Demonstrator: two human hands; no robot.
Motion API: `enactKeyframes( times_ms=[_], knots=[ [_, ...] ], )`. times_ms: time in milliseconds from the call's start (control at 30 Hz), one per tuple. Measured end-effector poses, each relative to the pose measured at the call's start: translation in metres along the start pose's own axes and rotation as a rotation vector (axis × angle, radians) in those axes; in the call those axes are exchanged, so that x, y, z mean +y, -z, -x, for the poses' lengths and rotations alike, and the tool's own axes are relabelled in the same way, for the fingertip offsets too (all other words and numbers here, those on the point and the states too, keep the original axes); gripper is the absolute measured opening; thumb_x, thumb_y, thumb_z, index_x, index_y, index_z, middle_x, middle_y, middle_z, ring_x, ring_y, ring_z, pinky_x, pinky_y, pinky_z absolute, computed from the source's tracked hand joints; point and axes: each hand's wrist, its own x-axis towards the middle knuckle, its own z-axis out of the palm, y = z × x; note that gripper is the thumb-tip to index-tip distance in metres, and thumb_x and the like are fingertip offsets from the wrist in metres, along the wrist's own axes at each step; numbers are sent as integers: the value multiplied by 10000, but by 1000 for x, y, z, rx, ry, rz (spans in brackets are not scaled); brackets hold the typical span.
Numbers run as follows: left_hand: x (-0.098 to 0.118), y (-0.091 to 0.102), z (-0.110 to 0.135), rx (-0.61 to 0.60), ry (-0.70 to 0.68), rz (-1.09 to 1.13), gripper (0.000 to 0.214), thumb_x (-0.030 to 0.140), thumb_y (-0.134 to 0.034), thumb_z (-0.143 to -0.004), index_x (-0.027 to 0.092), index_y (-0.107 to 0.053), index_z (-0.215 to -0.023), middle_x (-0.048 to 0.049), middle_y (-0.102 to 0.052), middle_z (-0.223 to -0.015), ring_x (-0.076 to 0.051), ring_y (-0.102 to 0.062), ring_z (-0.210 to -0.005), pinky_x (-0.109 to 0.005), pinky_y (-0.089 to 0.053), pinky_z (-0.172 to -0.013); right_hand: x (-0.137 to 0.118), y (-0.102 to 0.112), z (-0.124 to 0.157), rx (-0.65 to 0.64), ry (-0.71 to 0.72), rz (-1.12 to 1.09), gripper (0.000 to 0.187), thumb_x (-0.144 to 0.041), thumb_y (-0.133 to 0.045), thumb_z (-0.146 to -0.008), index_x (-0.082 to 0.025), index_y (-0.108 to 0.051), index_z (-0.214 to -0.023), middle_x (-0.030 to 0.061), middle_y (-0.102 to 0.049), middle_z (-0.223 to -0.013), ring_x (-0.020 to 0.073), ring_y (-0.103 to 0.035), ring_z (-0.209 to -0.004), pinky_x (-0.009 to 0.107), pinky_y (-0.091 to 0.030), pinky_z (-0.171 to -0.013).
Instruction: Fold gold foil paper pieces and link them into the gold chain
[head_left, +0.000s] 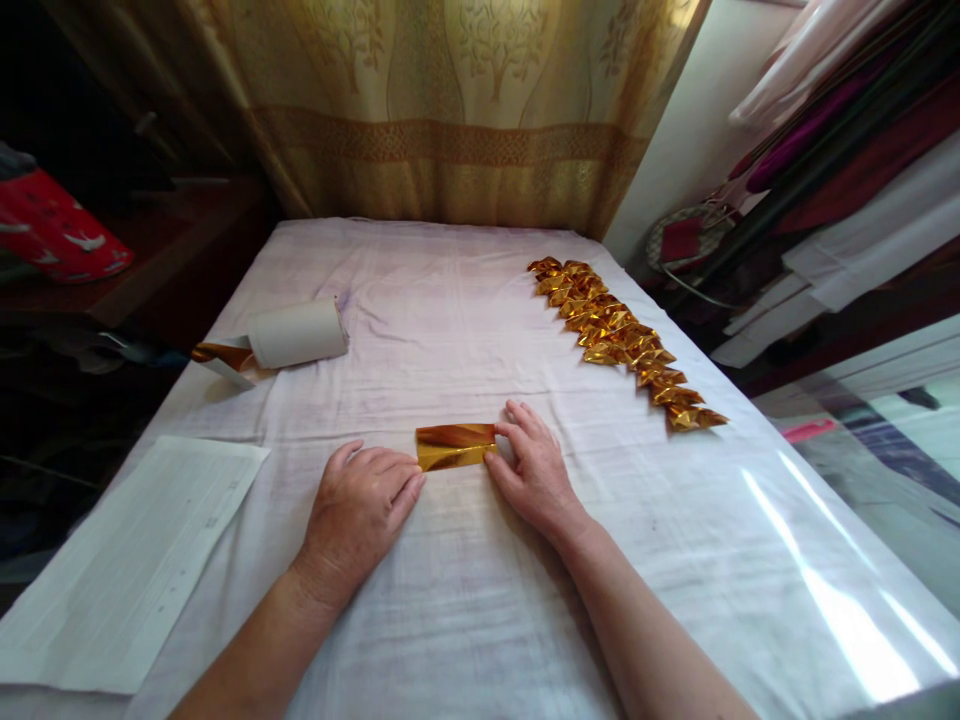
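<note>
A small folded strip of shiny gold foil paper (456, 447) lies crosswise on the white sheet, with a crease running along it. My left hand (366, 500) rests palm down with its fingers close together, thumb and fingertips on the strip's lower left corner. At the other end, my right hand (536, 465) holds the right edge between thumb and fingers. Farther right lie several folded gold foil pieces (619, 335), overlapping in a long slanting row. What is under my left palm is hidden.
To the left lie a white roll (298, 332) with a gold-lined end and a flat pale sheet (131, 565). The cloth-covered surface (420, 290) ends at a gold curtain (450, 120). A red patterned container (60, 225) stands left; clothes (847, 170) hang right.
</note>
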Motion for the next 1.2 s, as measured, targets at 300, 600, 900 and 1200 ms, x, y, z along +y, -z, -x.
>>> enactKeyframes(
  times_ms=[300,600,900,1200],
  knots=[
    [-3,-6,0,39,-27,-5,203,267,-511,-963,222,-706,-928,-32,-752,-953,-226,-654,-892,-471,-401,-969,-1,4,-2,-25,-10,-79,113,-199,-632,-786,-203,-691,-882,135,-623,-1338,348,-451,-1366,573,-392,-1084],
    [18,-15,4,188,-138,151,224,265,-522,-975,203,-652,-1146,-76,-717,-1049,-219,-647,-982,-369,-507,-878,-24,13,-4,194,109,-274,178,-118,-553,-780,-244,-628,-881,54,-736,-1075,233,-630,-1078,420,-472,-971],
    [17,-26,7,205,-88,259,490,487,-517,-965,192,-513,-1356,-115,-692,-1216,-251,-666,-1098,-388,-557,-926,-46,7,1,123,337,-336,281,-80,-574,-824,-266,-650,-1020,-6,-762,-1020,205,-652,-1051,379,-471,-953],
    [8,-23,5,252,-65,260,333,207,-480,-995,260,-572,-1310,-50,-725,-1173,-179,-694,-1050,-307,-568,-907,-43,4,2,34,402,-277,323,-90,-521,-857,-266,-649,-1096,17,-751,-1086,227,-602,-1184,446,-428,-1042]
  ],
)
